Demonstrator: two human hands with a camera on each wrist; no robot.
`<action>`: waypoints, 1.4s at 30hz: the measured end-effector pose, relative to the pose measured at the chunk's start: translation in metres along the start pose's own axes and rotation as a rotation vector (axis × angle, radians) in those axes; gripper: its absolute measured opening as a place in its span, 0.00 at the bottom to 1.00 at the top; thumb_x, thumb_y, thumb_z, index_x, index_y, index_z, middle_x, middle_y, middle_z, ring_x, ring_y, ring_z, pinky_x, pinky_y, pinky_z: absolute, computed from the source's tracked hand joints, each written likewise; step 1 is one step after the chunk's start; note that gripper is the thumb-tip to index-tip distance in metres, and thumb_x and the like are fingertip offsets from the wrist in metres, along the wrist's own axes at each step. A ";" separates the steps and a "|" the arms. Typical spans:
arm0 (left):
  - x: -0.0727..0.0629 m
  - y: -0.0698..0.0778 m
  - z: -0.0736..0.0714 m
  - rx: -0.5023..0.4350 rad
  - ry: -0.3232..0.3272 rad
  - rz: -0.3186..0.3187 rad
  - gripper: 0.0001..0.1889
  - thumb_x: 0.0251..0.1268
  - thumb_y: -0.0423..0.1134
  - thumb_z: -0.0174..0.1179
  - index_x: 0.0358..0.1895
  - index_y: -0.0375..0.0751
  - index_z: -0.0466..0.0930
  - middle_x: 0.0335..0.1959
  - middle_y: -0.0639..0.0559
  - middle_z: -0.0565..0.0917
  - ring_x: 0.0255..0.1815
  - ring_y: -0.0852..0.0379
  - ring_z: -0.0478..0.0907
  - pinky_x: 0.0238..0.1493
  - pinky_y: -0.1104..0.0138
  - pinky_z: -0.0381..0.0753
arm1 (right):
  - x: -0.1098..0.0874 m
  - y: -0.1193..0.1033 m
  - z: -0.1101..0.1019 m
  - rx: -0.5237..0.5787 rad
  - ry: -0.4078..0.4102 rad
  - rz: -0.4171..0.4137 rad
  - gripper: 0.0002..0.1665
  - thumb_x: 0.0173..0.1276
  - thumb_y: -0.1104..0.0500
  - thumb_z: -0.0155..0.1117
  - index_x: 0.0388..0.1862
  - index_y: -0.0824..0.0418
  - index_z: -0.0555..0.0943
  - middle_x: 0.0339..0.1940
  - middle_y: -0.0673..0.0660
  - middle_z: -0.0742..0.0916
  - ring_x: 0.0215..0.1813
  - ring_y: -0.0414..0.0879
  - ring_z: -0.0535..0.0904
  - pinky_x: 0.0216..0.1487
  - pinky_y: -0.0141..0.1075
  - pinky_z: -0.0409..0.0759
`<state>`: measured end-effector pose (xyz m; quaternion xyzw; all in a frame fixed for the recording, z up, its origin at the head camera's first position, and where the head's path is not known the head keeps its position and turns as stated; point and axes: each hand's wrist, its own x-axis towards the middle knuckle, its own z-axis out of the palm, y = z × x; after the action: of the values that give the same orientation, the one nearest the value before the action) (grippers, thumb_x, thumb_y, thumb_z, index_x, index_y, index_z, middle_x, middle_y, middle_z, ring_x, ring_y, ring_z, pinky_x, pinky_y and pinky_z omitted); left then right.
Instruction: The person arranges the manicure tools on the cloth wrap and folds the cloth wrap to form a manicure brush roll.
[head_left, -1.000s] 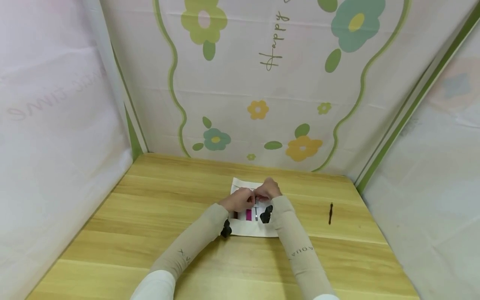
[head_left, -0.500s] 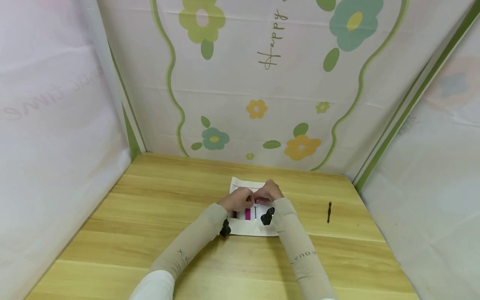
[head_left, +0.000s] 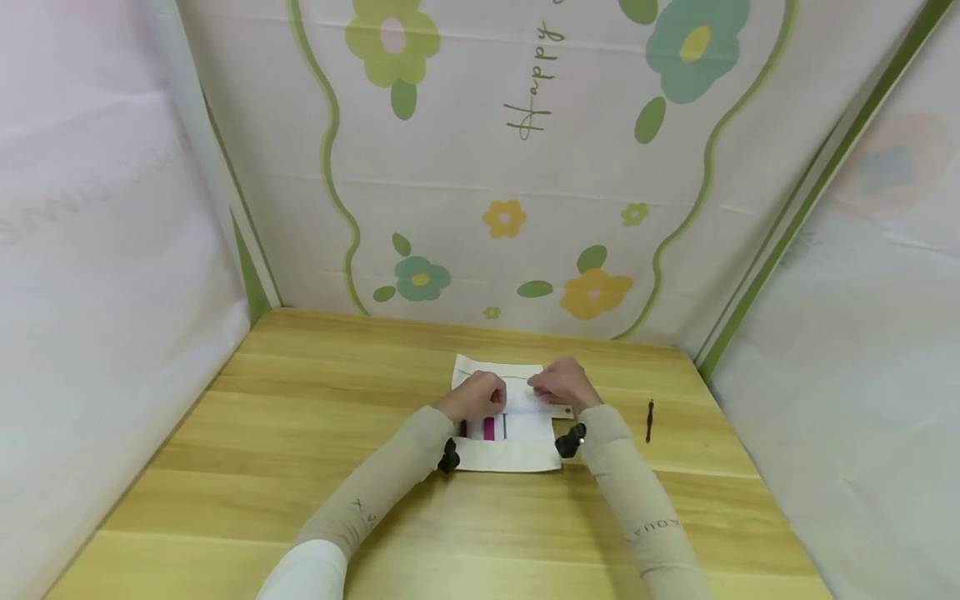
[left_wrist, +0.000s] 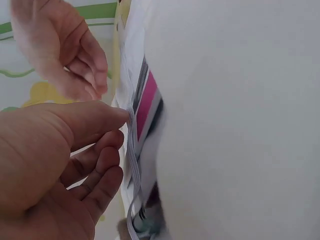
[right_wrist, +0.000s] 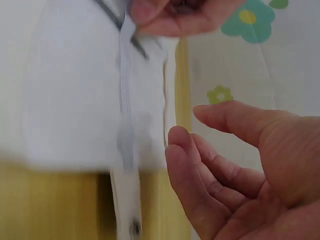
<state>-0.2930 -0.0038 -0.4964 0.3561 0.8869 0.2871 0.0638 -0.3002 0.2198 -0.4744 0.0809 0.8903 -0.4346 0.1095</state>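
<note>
A white fabric roll-up case (head_left: pixel 517 456) lies unfolded on the wooden table, with an elastic band (right_wrist: pixel 125 85) running across its middle. My left hand (head_left: pixel 477 396) pinches that band between thumb and forefinger, pulling it up from the cloth. Under the band lie a magenta strip (left_wrist: pixel 147 105) and a slim grey stick (head_left: pixel 505 427). At the case's right side, my right hand (head_left: pixel 564 382) is off the band, fingers loosely bent and a gap between thumb and fingertips. A short strap with a snap (right_wrist: pixel 132 227) sticks out from the right edge of the case.
A thin dark tool (head_left: pixel 650 421) lies on the table (head_left: pixel 360 367) to the right of the case. Flower-printed white curtains (head_left: pixel 450 167) enclose the table at the back and both sides. A black camera (head_left: pixel 570 442) sits on the right wrist.
My right hand has let go beside the left and moved right, uncovering the case's right part and the snap strap. The left hand stays on the band.
</note>
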 end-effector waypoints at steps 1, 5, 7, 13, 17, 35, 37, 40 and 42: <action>0.001 0.001 0.000 -0.001 0.001 -0.006 0.07 0.70 0.28 0.65 0.31 0.38 0.85 0.26 0.55 0.80 0.31 0.62 0.72 0.38 0.72 0.74 | -0.001 0.005 -0.007 -0.013 0.003 -0.021 0.17 0.66 0.55 0.76 0.22 0.65 0.86 0.20 0.54 0.87 0.23 0.42 0.80 0.34 0.36 0.83; 0.002 0.005 0.002 0.003 -0.006 -0.024 0.06 0.71 0.29 0.65 0.33 0.38 0.87 0.29 0.53 0.83 0.33 0.61 0.73 0.40 0.71 0.75 | -0.005 0.024 -0.041 -0.094 0.028 -0.054 0.23 0.69 0.52 0.74 0.16 0.58 0.79 0.14 0.49 0.78 0.20 0.42 0.69 0.38 0.38 0.78; 0.003 0.006 0.003 0.012 -0.015 -0.044 0.06 0.72 0.29 0.64 0.35 0.38 0.88 0.31 0.54 0.84 0.34 0.61 0.73 0.42 0.70 0.76 | -0.008 0.035 -0.058 -0.128 0.048 -0.056 0.21 0.69 0.52 0.74 0.17 0.58 0.82 0.15 0.49 0.81 0.21 0.42 0.72 0.41 0.40 0.81; 0.005 0.007 0.007 0.021 -0.021 -0.074 0.06 0.73 0.31 0.65 0.37 0.38 0.89 0.34 0.52 0.88 0.35 0.61 0.75 0.43 0.68 0.79 | -0.023 0.065 -0.109 -0.243 0.094 -0.062 0.17 0.70 0.54 0.70 0.29 0.67 0.89 0.25 0.58 0.91 0.26 0.46 0.80 0.41 0.43 0.83; 0.006 0.008 0.007 0.024 -0.014 -0.056 0.06 0.73 0.30 0.64 0.35 0.38 0.89 0.34 0.50 0.88 0.34 0.61 0.75 0.43 0.68 0.79 | -0.026 0.084 -0.133 -0.362 0.120 -0.076 0.23 0.71 0.54 0.67 0.14 0.58 0.82 0.12 0.50 0.81 0.18 0.42 0.68 0.33 0.37 0.73; 0.009 0.011 0.013 -0.003 -0.031 -0.033 0.08 0.74 0.29 0.62 0.34 0.37 0.87 0.29 0.53 0.84 0.30 0.62 0.72 0.40 0.70 0.75 | -0.029 0.140 -0.149 -0.396 0.128 0.059 0.22 0.70 0.49 0.72 0.20 0.63 0.90 0.18 0.56 0.89 0.20 0.44 0.75 0.29 0.36 0.73; 0.009 0.012 0.014 -0.009 -0.031 -0.027 0.08 0.75 0.29 0.62 0.34 0.36 0.87 0.28 0.54 0.82 0.30 0.62 0.71 0.40 0.70 0.74 | -0.029 0.140 -0.148 -0.395 0.123 0.073 0.22 0.70 0.49 0.73 0.21 0.63 0.90 0.18 0.56 0.89 0.21 0.44 0.78 0.30 0.36 0.75; 0.009 0.014 0.014 -0.025 -0.031 -0.014 0.09 0.75 0.28 0.61 0.34 0.35 0.87 0.27 0.53 0.82 0.29 0.62 0.70 0.39 0.69 0.73 | -0.029 0.141 -0.147 -0.390 0.109 0.093 0.21 0.70 0.51 0.72 0.21 0.63 0.89 0.18 0.55 0.89 0.20 0.44 0.81 0.31 0.36 0.77; 0.009 0.014 0.014 -0.032 -0.034 -0.005 0.09 0.75 0.28 0.60 0.34 0.35 0.86 0.27 0.52 0.82 0.28 0.61 0.70 0.40 0.68 0.73 | -0.029 0.142 -0.146 -0.387 0.095 0.110 0.21 0.71 0.52 0.72 0.21 0.63 0.89 0.18 0.55 0.89 0.20 0.43 0.82 0.31 0.36 0.78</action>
<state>-0.2865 0.0174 -0.4995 0.3577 0.8820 0.2949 0.0851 -0.2569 0.4204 -0.4862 0.1274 0.9555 -0.2447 0.1047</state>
